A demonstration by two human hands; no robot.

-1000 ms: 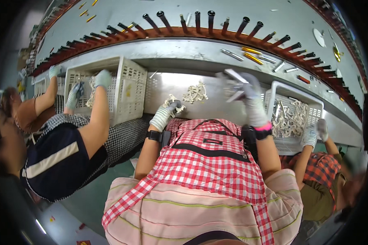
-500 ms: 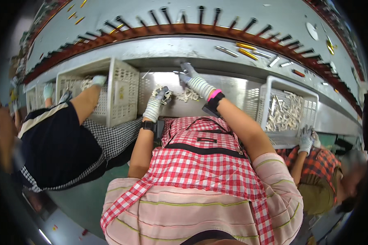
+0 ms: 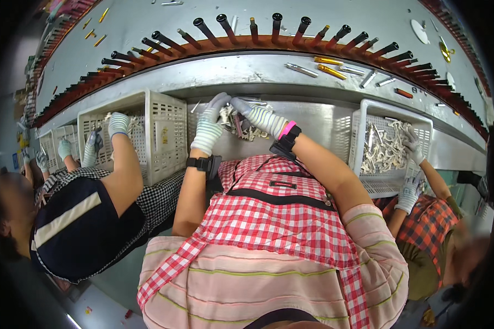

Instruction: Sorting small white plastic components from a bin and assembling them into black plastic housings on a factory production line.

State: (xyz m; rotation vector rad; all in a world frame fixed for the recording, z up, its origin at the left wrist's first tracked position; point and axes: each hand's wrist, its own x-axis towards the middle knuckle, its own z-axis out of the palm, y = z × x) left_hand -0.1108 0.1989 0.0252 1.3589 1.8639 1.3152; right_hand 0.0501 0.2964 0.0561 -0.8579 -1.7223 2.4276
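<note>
My left hand (image 3: 208, 125) and my right hand (image 3: 262, 118), both in striped gloves with grey fingertips, meet over the metal work surface (image 3: 307, 118) in front of me. Their fingers are bent inward and the tips nearly touch. Whatever is pinched there is too small and covered to name. Small whitish metal parts (image 3: 251, 133) lie in a loose heap just below and between the hands. Slim silvery pieces (image 3: 253, 101) rest behind my right fingers. A thin pin-like piece (image 3: 195, 107) lies left of my left hand.
White plastic baskets of whitish parts stand on the left (image 3: 167, 131) and right (image 3: 362, 123). Gloved co-workers reach into both. Beyond the ledge runs a brown rack (image 3: 247, 45) of upright black-capped tubes. Gold and silver tubes (image 3: 331, 72) lie on the ledge.
My left hand has moved up and forward, and my right hand has come back slightly, so their fingertips meet. The right co-worker's second hand now reaches into the basket.
</note>
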